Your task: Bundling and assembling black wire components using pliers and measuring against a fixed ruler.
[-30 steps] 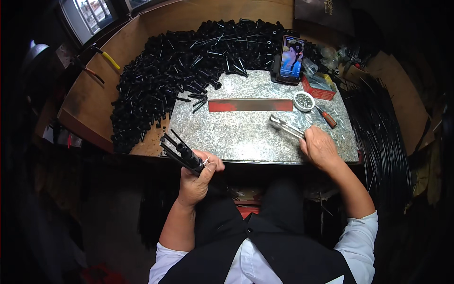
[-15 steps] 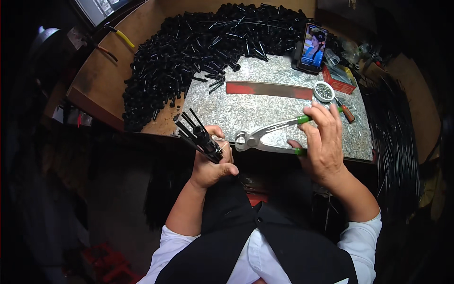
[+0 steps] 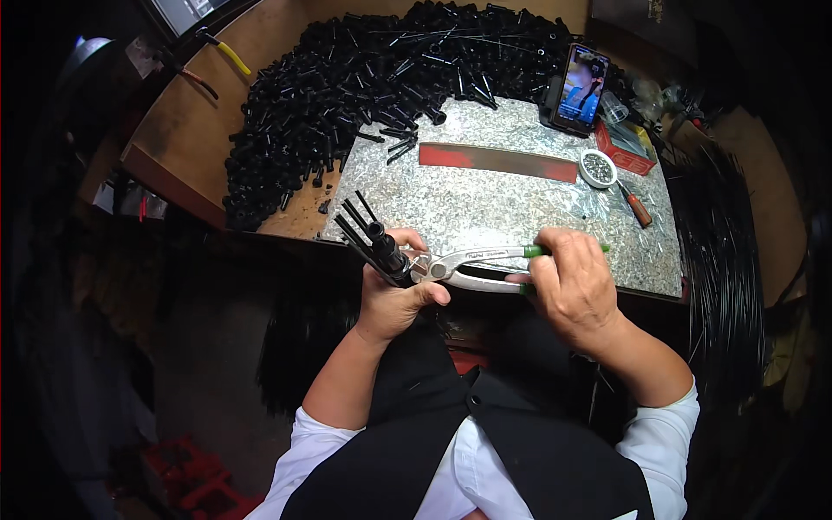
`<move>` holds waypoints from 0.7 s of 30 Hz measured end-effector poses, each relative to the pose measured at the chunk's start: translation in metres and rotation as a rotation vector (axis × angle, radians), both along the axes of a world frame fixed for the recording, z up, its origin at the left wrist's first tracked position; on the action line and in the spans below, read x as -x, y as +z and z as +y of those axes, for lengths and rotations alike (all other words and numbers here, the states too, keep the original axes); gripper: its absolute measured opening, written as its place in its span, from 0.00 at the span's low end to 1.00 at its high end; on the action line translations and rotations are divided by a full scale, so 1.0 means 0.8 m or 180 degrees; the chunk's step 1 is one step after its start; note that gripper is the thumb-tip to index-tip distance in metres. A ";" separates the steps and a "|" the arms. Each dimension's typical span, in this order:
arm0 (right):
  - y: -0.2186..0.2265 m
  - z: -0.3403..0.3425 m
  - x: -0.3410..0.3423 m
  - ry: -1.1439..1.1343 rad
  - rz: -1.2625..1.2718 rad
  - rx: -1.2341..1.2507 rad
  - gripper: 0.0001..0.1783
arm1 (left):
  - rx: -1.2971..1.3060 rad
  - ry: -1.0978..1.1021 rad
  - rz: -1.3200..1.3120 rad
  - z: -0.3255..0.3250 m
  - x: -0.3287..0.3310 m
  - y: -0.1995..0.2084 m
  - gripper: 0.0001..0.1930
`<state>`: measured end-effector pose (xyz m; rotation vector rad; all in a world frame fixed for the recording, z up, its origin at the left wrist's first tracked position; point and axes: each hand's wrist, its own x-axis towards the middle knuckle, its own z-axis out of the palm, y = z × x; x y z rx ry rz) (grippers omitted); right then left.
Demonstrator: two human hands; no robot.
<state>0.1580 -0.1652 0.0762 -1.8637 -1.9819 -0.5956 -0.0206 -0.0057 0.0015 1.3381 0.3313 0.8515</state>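
My left hand (image 3: pixel 388 305) is wrapped round a black tubular part (image 3: pixel 382 247) with several thin black rods sticking up beside it, held tilted at the table's front edge. Closed round the green handles of a pair of end-cutting pincers (image 3: pixel 485 254) is my right hand (image 3: pixel 576 286). The pincers' metal jaws meet the side of the black part, close to my left thumb and fingers. What exactly lies between the jaws is too small to make out.
A large heap of black tubular parts (image 3: pixel 321 113) covers the back left. On the speckled board (image 3: pixel 485 208) are a red-brown strip (image 3: pixel 498 163), a white bowl of small metal pieces (image 3: pixel 597 168) and a screwdriver (image 3: pixel 639 209). A phone (image 3: pixel 580 89) and red box (image 3: pixel 627 147) stand behind.
My right hand has moved left and down with the pincers. Their jaws have come from just beside the black part to touching it, and the handles are closer together.
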 end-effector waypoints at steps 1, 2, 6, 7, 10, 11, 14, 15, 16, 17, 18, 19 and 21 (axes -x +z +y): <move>0.000 -0.003 0.000 0.0049 0.0027 0.0230 0.13 | 0.0010 0.0003 0.0000 0.000 0.002 0.000 0.34; -0.001 -0.007 0.000 0.0096 0.0057 0.0461 0.13 | 0.0006 -0.0128 0.0011 -0.001 0.003 0.003 0.33; -0.021 -0.021 -0.004 0.0616 0.0732 0.0741 0.15 | 0.0267 -0.0833 -0.0087 0.003 0.009 -0.002 0.36; -0.026 -0.023 -0.003 0.0756 0.1072 0.0998 0.15 | 0.0169 -0.0947 -0.0039 0.004 0.012 0.000 0.36; -0.019 -0.027 0.008 0.1046 0.3594 0.2218 0.12 | 0.0102 -0.1051 -0.0127 0.005 0.004 0.007 0.35; -0.005 -0.026 0.012 0.0732 0.4930 0.3244 0.12 | 0.0047 -0.1150 0.0026 0.006 0.005 0.009 0.33; -0.022 -0.028 0.000 0.0934 0.6061 0.3959 0.16 | -0.0404 -0.1094 0.0139 0.012 0.002 0.003 0.26; -0.021 -0.028 -0.003 0.1097 0.6156 0.4201 0.19 | -0.0573 -0.0978 0.0138 0.010 0.001 0.003 0.25; -0.015 -0.027 -0.002 0.1083 0.6162 0.4170 0.19 | -0.0387 -0.0957 0.0157 0.010 0.003 0.004 0.24; -0.004 -0.025 0.004 0.0950 0.5140 0.3613 0.21 | -0.0420 -0.0821 0.0193 0.012 0.003 0.003 0.24; 0.004 -0.023 0.009 0.0804 0.4124 0.3050 0.23 | -0.0451 -0.0684 0.0229 0.014 0.003 0.000 0.24; 0.006 -0.025 0.014 0.0538 0.3621 0.2606 0.23 | -0.0556 -0.0570 0.0301 0.017 0.004 -0.003 0.24; -0.016 -0.030 0.016 0.0624 0.2216 0.0881 0.20 | -0.0481 -0.0440 0.0261 0.014 0.002 -0.001 0.25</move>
